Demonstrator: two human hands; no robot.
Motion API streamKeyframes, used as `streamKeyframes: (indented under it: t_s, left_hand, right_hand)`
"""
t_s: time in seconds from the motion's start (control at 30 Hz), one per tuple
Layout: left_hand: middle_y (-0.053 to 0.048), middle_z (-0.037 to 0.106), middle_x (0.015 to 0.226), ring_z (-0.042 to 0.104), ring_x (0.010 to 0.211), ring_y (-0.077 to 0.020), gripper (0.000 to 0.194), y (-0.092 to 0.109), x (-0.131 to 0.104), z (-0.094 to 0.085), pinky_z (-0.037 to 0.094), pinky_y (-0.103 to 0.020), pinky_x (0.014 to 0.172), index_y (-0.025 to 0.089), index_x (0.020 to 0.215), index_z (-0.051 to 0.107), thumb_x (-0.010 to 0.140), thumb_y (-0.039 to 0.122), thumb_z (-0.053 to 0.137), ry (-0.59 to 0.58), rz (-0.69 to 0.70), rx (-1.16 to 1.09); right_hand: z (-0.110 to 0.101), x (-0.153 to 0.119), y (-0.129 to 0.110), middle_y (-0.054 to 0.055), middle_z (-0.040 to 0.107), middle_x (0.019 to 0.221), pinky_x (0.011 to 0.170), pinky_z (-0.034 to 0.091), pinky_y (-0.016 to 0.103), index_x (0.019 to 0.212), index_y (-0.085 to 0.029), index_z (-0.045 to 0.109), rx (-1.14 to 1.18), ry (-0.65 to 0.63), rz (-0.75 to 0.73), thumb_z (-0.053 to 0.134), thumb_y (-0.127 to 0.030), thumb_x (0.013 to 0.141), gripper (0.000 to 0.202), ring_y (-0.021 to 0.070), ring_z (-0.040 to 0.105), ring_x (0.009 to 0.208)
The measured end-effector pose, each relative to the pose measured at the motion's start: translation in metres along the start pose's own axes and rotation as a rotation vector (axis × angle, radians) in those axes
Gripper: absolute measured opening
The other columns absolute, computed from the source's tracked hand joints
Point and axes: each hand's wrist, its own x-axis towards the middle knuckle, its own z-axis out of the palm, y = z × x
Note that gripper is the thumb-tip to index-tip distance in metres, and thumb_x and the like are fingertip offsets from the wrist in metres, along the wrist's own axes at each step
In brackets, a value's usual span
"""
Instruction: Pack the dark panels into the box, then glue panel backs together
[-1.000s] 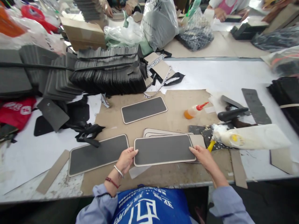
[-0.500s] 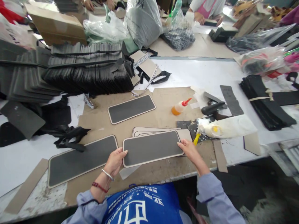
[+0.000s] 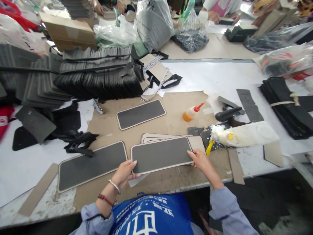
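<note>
Between my two hands is a dark grey rectangular panel [image 3: 161, 155] with rounded corners and a pale border. My left hand [image 3: 124, 173] grips its left end, thumb on top and fingers beneath. The right end is pinched by my right hand [image 3: 200, 160]. Behind and partly under it lie several pale rounded boards [image 3: 197, 143] in a loose stack. A larger grey panel [image 3: 93, 166] with the same pale border rests to the left of my left hand. Farther back, a smaller bordered grey panel [image 3: 141, 114] lies on the brown board [image 3: 110, 130].
Long rows of black-grey pieces [image 3: 97, 76] stand at the back left. A bottle of orange liquid [image 3: 192, 112] and a white glue container [image 3: 249, 134] with a yellow-handled brush [image 3: 209, 147] are on the right. Beyond is a tied black bundle [image 3: 286, 107]. Other people's hands work across the table.
The whole view has shifted slightly, moving things rightward in the picture. Fingers of my left hand now reach farther under the panel's left end. Both hands keep hold of it.
</note>
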Motion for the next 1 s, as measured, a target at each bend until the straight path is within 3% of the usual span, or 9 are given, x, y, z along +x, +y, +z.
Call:
streamKeyframes:
  t_s: [0.13,0.3,0.77,1.0]
  left_hand:
    - [-0.009,0.066,0.078,0.061,0.066,-0.0145,0.007,0.0012,0.0008,0.0014,0.056,-0.028,0.054,0.009,0.077,0.062,0.077,0.009,0.054,0.017,-0.006,-0.006]
    - [-0.01,0.066,0.078,0.061,0.066,-0.0148,0.008,0.0015,0.0014,0.0027,0.057,-0.029,0.054,0.008,0.075,0.062,0.076,0.007,0.054,0.025,0.006,0.007]
    - [-0.006,0.062,0.072,0.057,0.066,-0.0137,0.014,0.0019,0.0015,0.005,0.057,-0.034,0.059,0.009,0.068,0.059,0.078,0.007,0.049,0.054,0.033,0.055]
    - [-0.009,0.065,0.078,0.059,0.069,-0.0154,0.009,0.0002,0.004,0.0048,0.056,-0.03,0.056,0.009,0.073,0.061,0.076,0.008,0.052,0.044,0.028,0.03]
  right_hand:
    - [0.0004,0.0019,0.002,-0.008,0.044,0.043,0.035,0.032,0.019,0.06,-0.021,0.037,0.118,-0.019,0.012,0.052,-0.032,0.076,0.024,0.0121,0.053,0.037]
    - [-0.0021,-0.0001,0.0003,-0.009,0.042,0.038,0.036,0.034,0.019,0.057,-0.02,0.038,0.086,-0.006,-0.04,0.053,-0.03,0.074,0.025,0.0105,0.05,0.034]
    - [-0.0022,-0.0002,0.0021,-0.009,0.045,0.044,0.042,0.036,0.022,0.059,-0.021,0.038,0.026,-0.003,-0.069,0.052,-0.032,0.075,0.025,0.0109,0.051,0.035]
    - [0.0001,0.0038,0.0095,-0.008,0.044,0.048,0.041,0.035,0.022,0.059,-0.021,0.037,0.059,-0.007,-0.068,0.054,-0.035,0.07,0.025,0.0126,0.054,0.038]
